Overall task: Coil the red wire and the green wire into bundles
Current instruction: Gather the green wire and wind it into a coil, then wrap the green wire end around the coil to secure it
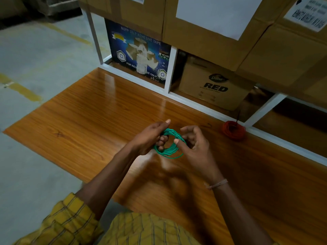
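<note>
Your left hand [150, 137] grips the coiled green wire [169, 145] above the bench [88, 110], fingers curled through its loop. Your right hand [192, 142] pinches its far side. The red wire [233, 129], already bundled, rests at two o'clock.

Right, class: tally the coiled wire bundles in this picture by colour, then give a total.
Green coiled wire bundle, held in both hands: 1
Red coiled wire bundle, lying on the wooden table: 1
Total: 2
</note>
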Available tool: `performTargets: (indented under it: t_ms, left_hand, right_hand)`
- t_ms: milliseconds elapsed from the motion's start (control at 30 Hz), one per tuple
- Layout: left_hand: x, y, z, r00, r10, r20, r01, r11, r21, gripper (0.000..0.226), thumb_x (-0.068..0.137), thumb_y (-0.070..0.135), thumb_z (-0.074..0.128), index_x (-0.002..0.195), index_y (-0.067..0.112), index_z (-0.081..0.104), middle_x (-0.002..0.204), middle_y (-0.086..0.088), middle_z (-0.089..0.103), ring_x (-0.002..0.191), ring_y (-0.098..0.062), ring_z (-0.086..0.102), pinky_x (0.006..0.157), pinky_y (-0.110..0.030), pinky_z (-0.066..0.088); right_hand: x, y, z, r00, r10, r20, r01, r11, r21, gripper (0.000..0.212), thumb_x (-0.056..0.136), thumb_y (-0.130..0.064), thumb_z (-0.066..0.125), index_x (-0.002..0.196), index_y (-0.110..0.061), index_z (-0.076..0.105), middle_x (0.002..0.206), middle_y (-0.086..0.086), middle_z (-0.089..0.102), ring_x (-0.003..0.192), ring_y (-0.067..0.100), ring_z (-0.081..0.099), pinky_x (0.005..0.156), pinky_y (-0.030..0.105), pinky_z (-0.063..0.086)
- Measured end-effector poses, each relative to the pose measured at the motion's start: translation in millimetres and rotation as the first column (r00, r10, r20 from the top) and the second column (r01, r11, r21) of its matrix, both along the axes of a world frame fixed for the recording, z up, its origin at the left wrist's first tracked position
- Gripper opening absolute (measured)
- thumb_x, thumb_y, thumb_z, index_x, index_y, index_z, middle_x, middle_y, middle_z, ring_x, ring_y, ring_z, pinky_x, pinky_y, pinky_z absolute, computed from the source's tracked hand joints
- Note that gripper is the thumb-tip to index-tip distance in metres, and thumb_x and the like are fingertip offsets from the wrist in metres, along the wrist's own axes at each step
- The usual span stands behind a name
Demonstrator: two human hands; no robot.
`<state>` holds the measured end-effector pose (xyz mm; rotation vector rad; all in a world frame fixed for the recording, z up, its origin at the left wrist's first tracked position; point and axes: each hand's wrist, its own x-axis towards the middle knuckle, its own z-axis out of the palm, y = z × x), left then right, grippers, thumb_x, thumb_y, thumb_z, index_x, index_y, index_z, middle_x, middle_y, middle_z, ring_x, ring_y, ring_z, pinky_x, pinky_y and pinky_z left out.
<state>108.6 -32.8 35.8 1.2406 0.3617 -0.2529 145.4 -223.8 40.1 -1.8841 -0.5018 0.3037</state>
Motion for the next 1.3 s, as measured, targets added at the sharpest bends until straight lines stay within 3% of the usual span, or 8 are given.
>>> performTargets:
  t_ms: [133, 300, 633, 767, 867, 967, 1133, 1300]
  left_hand:
    - [21.3, -8.0, -14.9, 0.986, 0.135, 0.097, -0.156, 0.951, 0.268, 0.036, 0.11, 0.049, 0.05, 0.088, 0.021, 0.049, 0.058, 0.005, 0.043, 0.043, -0.007, 0.036, 0.042, -0.022, 0.037]
    - [45.3, -7.2, -28.6, 0.967, 0.118, 0.227, -0.24, 0.723, 0.648, 0.044, 0.11, 0.053, 0.045, 0.094, 0.016, 0.063, 0.071, -0.001, 0.063, 0.046, 0.002, 0.051, 0.05, -0.025, 0.043]
    - [71.5, 8.7, -60.3, 0.993, -0.097, 0.07, 0.066, 0.932, 0.357, 0.023, 0.114, 0.028, 0.043, 0.113, 0.005, 0.049, 0.088, -0.001, 0.057, 0.072, -0.006, 0.064, 0.074, -0.027, 0.054]
    - [79.8, 7.8, -70.6, 0.995, -0.053, 0.08, 0.02, 0.928, 0.372, 0.015, 0.114, 0.021, 0.044, 0.112, 0.006, 0.048, 0.082, 0.0, 0.054, 0.06, 0.003, 0.058, 0.062, -0.02, 0.05]
    - [80.8, 10.2, -75.2, 0.994, -0.029, 0.105, -0.02, 0.901, 0.434, 0.013, 0.114, 0.016, 0.045, 0.109, 0.004, 0.048, 0.081, -0.002, 0.053, 0.058, 0.004, 0.055, 0.059, -0.016, 0.048]
    - [78.7, 14.3, -75.2, 0.988, -0.043, 0.15, -0.041, 0.856, 0.515, 0.014, 0.113, 0.016, 0.047, 0.107, 0.004, 0.05, 0.082, -0.001, 0.056, 0.061, 0.005, 0.053, 0.061, -0.015, 0.047]
    - [74.4, 18.1, -74.3, 0.983, -0.026, 0.183, -0.075, 0.851, 0.52, 0.021, 0.112, 0.03, 0.05, 0.108, 0.009, 0.055, 0.09, -0.004, 0.06, 0.082, -0.014, 0.058, 0.073, -0.032, 0.049]
    - [70.7, 17.9, -71.9, 0.984, -0.005, 0.178, -0.092, 0.841, 0.533, 0.016, 0.114, 0.028, 0.047, 0.105, 0.017, 0.056, 0.087, 0.0, 0.059, 0.076, -0.009, 0.056, 0.071, -0.035, 0.047]
  right_hand:
    - [15.0, 8.2, -13.0, 0.993, -0.027, -0.118, 0.035, 0.997, 0.064, 0.023, 0.094, -0.015, 0.076, 0.112, -0.022, 0.063, 0.1, 0.002, 0.076, 0.095, 0.02, 0.075, 0.077, 0.035, 0.062]
    - [38.5, 23.4, -30.1, 0.94, -0.113, -0.321, 0.152, 0.983, 0.099, 0.022, 0.095, -0.012, 0.075, 0.112, -0.02, 0.064, 0.107, 0.008, 0.076, 0.096, 0.02, 0.076, 0.07, 0.023, 0.058]
    - [90.0, 17.2, -66.3, 0.851, -0.168, -0.497, 0.23, 0.971, 0.066, 0.019, 0.094, -0.015, 0.075, 0.109, -0.019, 0.064, 0.108, 0.0, 0.072, 0.097, 0.012, 0.071, 0.069, 0.018, 0.057]
    - [110.9, 3.0, -79.2, 0.924, -0.083, -0.373, 0.088, 0.996, -0.006, 0.016, 0.095, -0.031, 0.075, 0.11, -0.029, 0.071, 0.108, -0.008, 0.075, 0.1, 0.007, 0.073, 0.075, 0.021, 0.059]
    - [141.9, -23.3, -88.3, 0.993, -0.12, 0.023, 0.121, 0.956, -0.268, 0.016, 0.098, -0.026, 0.07, 0.114, -0.027, 0.069, 0.111, -0.008, 0.069, 0.101, 0.005, 0.067, 0.077, 0.02, 0.056]
    - [178.8, -45.0, -88.9, 0.93, -0.06, 0.362, 0.25, 0.826, -0.506, 0.021, 0.097, -0.011, 0.067, 0.117, -0.017, 0.069, 0.125, 0.004, 0.061, 0.113, 0.019, 0.062, 0.09, 0.033, 0.058]
    - [207.1, -45.1, -92.9, 0.929, 0.08, 0.362, 0.179, 0.758, -0.627, 0.013, 0.095, -0.005, 0.068, 0.106, -0.012, 0.069, 0.118, 0.007, 0.06, 0.111, 0.023, 0.059, 0.093, 0.036, 0.055]
    - [202.4, -32.2, -98.3, 0.921, 0.145, 0.362, 0.186, 0.652, -0.735, 0.013, 0.1, -0.008, 0.06, 0.111, -0.01, 0.066, 0.118, 0.01, 0.061, 0.108, 0.024, 0.061, 0.089, 0.035, 0.057]
